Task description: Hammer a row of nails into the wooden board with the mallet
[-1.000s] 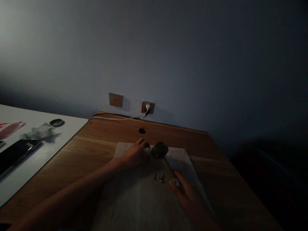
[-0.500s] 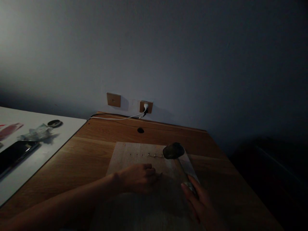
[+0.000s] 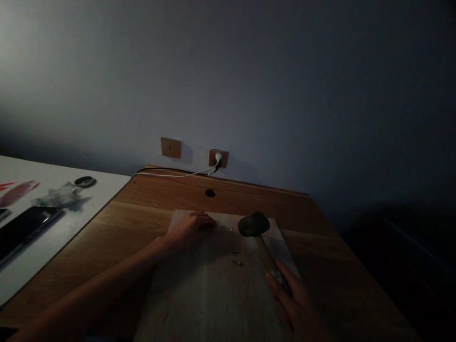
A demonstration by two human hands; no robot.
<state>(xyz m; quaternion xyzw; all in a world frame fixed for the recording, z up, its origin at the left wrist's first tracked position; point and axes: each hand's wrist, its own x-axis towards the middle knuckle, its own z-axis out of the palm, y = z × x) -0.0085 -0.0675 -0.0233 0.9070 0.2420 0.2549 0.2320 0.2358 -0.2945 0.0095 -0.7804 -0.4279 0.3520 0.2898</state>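
My right hand is wrapped round the wooden handle of a mallet. Its dark, rounded head hovers over or rests on the far right part of a pale wooden board; I cannot tell which. At the board's far left part, my left hand has its fingers curled downward, and whatever they pinch is hidden. It covers part of a row of small marks and metal pieces. A small nail-like piece shows between that hand and the mallet head. Nearer me lie two loose nail-like pieces, too dim to name surely.
The board lies on a brown wooden desk with a round cable hole. Behind it, a white plug sits in a wall socket, with cables along the edge. Left, a white table bears a dark device and crumpled clear plastic.
My left hand has moved away from me and leftward to the row of marks, uncovering the loose metal pieces. The mallet has shifted only slightly, still in my right hand.
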